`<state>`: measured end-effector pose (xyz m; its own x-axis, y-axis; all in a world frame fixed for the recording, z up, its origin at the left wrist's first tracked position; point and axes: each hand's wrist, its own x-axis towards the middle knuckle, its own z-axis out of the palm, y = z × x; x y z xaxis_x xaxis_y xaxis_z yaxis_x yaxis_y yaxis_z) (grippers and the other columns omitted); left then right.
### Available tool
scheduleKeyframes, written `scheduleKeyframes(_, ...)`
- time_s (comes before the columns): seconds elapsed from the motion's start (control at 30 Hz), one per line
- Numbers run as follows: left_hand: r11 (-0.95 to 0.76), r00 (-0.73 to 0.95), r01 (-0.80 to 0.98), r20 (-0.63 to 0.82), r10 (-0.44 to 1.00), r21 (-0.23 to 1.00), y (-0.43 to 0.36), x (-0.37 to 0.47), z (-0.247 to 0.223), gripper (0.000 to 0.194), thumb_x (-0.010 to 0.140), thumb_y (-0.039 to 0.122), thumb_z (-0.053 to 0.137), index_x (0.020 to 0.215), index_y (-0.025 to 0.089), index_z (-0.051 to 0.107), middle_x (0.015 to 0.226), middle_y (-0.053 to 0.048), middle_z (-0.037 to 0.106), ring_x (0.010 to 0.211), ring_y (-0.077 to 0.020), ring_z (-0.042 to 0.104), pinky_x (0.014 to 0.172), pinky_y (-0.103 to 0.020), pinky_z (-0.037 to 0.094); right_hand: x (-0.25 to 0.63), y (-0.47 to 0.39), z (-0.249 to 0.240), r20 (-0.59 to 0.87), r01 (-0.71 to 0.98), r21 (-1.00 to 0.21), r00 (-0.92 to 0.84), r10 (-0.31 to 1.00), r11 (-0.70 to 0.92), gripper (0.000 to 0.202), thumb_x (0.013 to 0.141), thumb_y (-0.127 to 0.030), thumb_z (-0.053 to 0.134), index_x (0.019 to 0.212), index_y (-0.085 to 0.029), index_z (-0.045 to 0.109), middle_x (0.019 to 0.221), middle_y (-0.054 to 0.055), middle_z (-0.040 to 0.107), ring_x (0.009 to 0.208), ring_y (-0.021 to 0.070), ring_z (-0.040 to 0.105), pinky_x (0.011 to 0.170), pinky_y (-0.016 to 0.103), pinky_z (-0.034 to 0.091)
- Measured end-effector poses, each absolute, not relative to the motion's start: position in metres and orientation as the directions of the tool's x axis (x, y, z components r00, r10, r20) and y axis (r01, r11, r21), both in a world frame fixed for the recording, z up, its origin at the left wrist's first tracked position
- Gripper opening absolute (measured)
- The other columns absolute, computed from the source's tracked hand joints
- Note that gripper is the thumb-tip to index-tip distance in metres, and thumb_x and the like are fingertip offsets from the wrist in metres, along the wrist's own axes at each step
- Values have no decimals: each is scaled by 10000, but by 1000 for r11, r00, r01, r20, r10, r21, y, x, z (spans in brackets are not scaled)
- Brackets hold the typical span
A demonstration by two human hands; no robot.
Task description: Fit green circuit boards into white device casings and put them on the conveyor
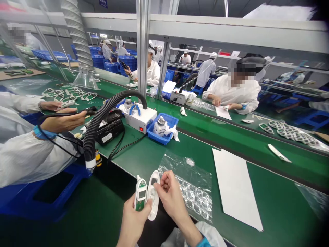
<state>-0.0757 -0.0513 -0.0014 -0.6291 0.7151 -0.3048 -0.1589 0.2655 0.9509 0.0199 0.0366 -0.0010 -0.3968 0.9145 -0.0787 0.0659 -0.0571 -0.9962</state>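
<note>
My left hand grips a white handheld device half, shaped like an ear thermometer, with a pointed tip, small grey screen and green circuit board. Beside it stands a matching white shell cover, its inner side towards me, with my left thumb against its lower edge. At the cover's upper right edge is my right hand, fingers curled and thumb over the cover near its window. Whatever the right fingertips pinch is hidden. Right of my hands, a clear plastic bag lies over rows of small clear pieces.
White sheets lie to the right. Ahead are a blue bin with a bottle, and a white box with a black hose. A green conveyor carries white shells. A co-worker's hands are at left.
</note>
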Motion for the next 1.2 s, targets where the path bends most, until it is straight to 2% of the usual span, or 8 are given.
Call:
scheduleKeyframes(0.13, 216, -667, -284, -354, 656, 934, -62, -87, -7, 286, 589, 385, 788, 608, 158, 615, 456, 50, 486, 405, -94, 373, 383, -213, 303, -5, 15, -11, -192, -92, -955, -535, 822, -283, 314, 736, -451, 703, 858, -214, 536, 659, -21, 562, 561, 137, 515, 525, 244, 406)
scheduleKeyframes(0.23, 138, -674, -410, -401, 620, 902, -74, -103, -14, 380, 574, 439, 824, 725, 139, 646, 426, 78, 439, 378, -70, 337, 364, -185, 256, -31, 3, -24, -221, -84, -938, -607, 763, -337, 405, 775, -572, 636, 765, -168, 600, 652, 16, 592, 527, 123, 512, 484, 235, 395)
scheduleKeyframes(0.33, -19, -725, -523, -433, 535, 852, -87, -137, -26, 527, 675, 588, 710, 936, 136, 641, 452, 70, 481, 377, -63, 346, 360, -158, 227, -76, -1, -37, -313, -51, -878, -693, 650, -477, 500, 693, -650, 670, 798, -168, 586, 629, 1, 598, 438, 99, 495, 394, 208, 363)
scheduleKeyframes(0.4, -104, -768, -547, -448, 457, 831, -97, -167, -35, 574, 781, 670, 521, 932, 127, 628, 482, 42, 525, 390, -74, 396, 364, -160, 265, -115, -6, -43, -364, 4, -828, -765, 531, -561, 591, 614, -697, 694, 853, -170, 575, 601, -5, 605, 371, 89, 467, 313, 186, 295)
scheduleKeyframes(0.5, -183, -795, -575, -491, 355, 798, -107, -211, -45, 488, 837, 586, 495, 888, 116, 618, 557, -10, 622, 450, -102, 523, 425, -178, 388, -170, -18, -51, -401, 75, -797, -808, 432, -600, 639, 629, -755, 626, 833, -150, 582, 493, -8, 572, 313, 86, 433, 259, 165, 200)
scheduleKeyframes(0.63, -241, -813, -569, -492, 312, 786, -101, -231, -52, 420, 847, 540, 497, 767, 141, 601, 493, 12, 589, 402, -94, 500, 381, -166, 354, -197, -26, -60, -427, 80, -787, -786, 447, -612, 608, 724, -762, 515, 742, -157, 571, 418, -14, 542, 275, 76, 409, 245, 162, 163)
scheduleKeyframes(0.83, -201, -785, -576, -467, 407, 792, -71, -211, -64, 540, 792, 643, 512, 574, 153, 568, 383, 10, 513, 319, -109, 457, 309, -180, 284, -167, -9, -66, -404, 3, -815, -721, 564, -579, 609, 720, -755, 527, 615, -155, 540, 378, -7, 534, 265, 66, 417, 253, 153, 120)
scheduleKeyframes(1.2, -275, -857, -510, -453, 247, 815, -97, -228, -55, 553, 796, 655, 478, 553, 165, 556, 357, 22, 498, 289, -104, 444, 289, -186, 298, -196, -35, -64, -374, -2, -805, -774, 511, -593, 551, 754, -704, 537, 630, -167, 548, 373, -27, 530, 248, 75, 407, 244, 164, 196)
